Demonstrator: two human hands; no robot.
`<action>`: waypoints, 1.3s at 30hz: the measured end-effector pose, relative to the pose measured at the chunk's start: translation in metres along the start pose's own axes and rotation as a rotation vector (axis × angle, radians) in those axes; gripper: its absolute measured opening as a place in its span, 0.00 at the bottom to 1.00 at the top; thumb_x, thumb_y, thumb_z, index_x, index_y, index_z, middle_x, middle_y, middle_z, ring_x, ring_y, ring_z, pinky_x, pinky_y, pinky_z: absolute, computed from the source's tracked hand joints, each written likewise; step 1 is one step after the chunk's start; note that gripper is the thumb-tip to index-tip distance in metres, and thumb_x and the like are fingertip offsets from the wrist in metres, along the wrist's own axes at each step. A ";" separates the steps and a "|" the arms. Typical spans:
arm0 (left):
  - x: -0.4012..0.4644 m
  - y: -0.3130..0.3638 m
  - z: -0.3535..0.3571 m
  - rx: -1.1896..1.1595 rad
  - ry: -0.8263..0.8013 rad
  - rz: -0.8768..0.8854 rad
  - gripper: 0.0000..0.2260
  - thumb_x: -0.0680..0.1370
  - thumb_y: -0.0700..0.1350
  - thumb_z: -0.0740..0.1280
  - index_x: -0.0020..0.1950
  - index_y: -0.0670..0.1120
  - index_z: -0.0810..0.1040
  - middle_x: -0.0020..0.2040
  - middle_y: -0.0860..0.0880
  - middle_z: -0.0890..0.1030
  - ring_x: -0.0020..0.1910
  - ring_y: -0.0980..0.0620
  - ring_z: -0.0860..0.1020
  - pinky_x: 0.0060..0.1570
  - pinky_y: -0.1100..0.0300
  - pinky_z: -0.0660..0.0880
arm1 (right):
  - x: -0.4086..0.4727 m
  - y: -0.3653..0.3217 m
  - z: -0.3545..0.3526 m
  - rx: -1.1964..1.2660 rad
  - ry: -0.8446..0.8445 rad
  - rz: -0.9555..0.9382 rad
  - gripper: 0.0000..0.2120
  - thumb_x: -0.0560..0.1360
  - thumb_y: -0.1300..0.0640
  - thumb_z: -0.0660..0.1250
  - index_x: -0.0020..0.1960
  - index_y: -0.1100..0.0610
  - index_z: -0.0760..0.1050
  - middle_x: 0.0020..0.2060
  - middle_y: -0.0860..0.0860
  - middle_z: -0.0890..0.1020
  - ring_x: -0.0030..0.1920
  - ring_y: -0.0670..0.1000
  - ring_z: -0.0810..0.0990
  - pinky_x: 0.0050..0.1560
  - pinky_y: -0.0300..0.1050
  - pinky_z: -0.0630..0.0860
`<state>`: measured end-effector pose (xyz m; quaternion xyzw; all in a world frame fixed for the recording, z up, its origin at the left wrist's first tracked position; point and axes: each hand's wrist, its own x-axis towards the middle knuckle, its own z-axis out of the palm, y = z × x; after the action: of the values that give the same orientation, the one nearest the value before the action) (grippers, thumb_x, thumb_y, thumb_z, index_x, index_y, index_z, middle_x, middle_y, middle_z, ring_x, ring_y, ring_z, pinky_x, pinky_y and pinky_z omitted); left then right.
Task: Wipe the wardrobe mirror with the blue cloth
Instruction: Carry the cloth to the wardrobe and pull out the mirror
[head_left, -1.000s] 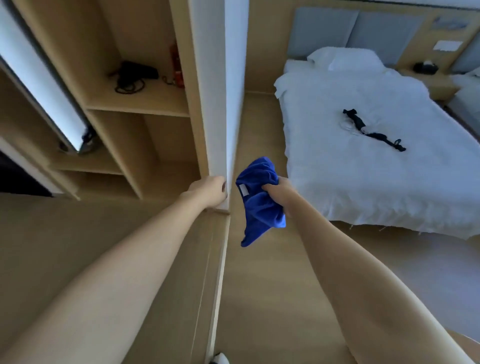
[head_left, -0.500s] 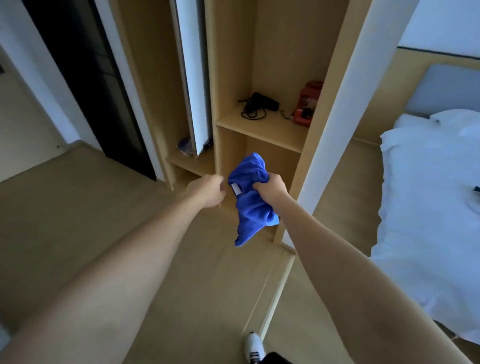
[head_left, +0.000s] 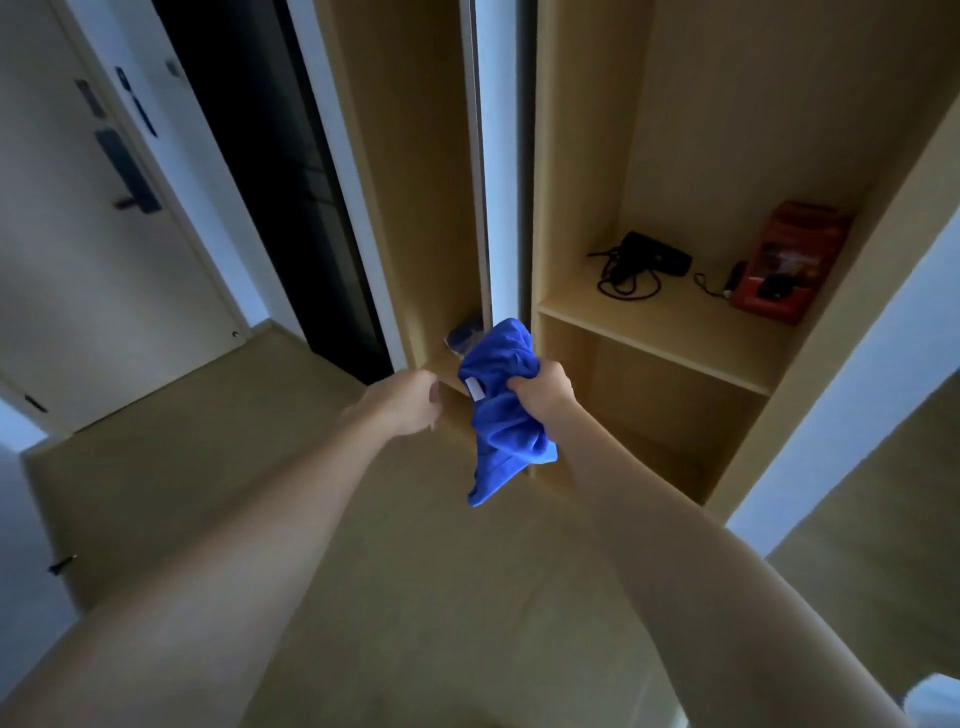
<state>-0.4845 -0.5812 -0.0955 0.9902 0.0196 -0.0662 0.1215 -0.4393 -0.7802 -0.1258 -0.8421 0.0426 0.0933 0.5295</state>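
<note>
My right hand (head_left: 543, 392) grips the bunched blue cloth (head_left: 506, 431), whose lower end hangs loose with a white tag showing. It is held in front of the open wooden wardrobe (head_left: 582, 156). A tall narrow mirror panel (head_left: 498, 156) stands almost edge-on between the two wardrobe compartments, just above the cloth, showing only a bright strip. My left hand (head_left: 405, 402) hovers left of the cloth with loosely curled fingers, holding nothing and touching nothing.
A black hair dryer with its cord (head_left: 644, 260) and a red box (head_left: 789, 260) lie on the right compartment's shelf. A small bluish object (head_left: 462, 335) sits low in the left compartment. Further left are a dark opening (head_left: 270, 182) and a white door (head_left: 104, 234).
The view has swung from the bed round to the wardrobe front. My left hand has let go of the white panel edge it held. The cloth stays in my right hand.
</note>
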 end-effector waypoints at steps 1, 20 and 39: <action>0.012 -0.007 -0.007 -0.011 -0.003 -0.009 0.08 0.77 0.48 0.60 0.38 0.52 0.71 0.45 0.50 0.78 0.43 0.47 0.78 0.43 0.52 0.75 | 0.014 -0.007 0.006 0.006 -0.010 -0.004 0.04 0.75 0.58 0.63 0.48 0.58 0.74 0.40 0.55 0.80 0.43 0.57 0.81 0.50 0.53 0.81; 0.214 -0.185 -0.112 -0.134 -0.016 0.189 0.05 0.78 0.47 0.62 0.45 0.48 0.75 0.45 0.48 0.78 0.43 0.47 0.79 0.42 0.52 0.75 | 0.166 -0.154 0.160 -0.094 0.164 -0.001 0.08 0.75 0.56 0.63 0.52 0.57 0.76 0.41 0.53 0.81 0.45 0.57 0.81 0.47 0.49 0.79; 0.419 -0.329 -0.193 -0.163 -0.069 0.505 0.06 0.77 0.48 0.63 0.40 0.50 0.73 0.39 0.49 0.76 0.39 0.47 0.76 0.39 0.55 0.72 | 0.296 -0.267 0.277 -0.040 0.500 0.179 0.10 0.73 0.54 0.67 0.50 0.58 0.73 0.39 0.52 0.79 0.40 0.53 0.79 0.38 0.45 0.76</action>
<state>-0.0633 -0.2054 -0.0450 0.9478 -0.2267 -0.0657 0.2142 -0.1351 -0.4073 -0.0667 -0.8421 0.2447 -0.0701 0.4755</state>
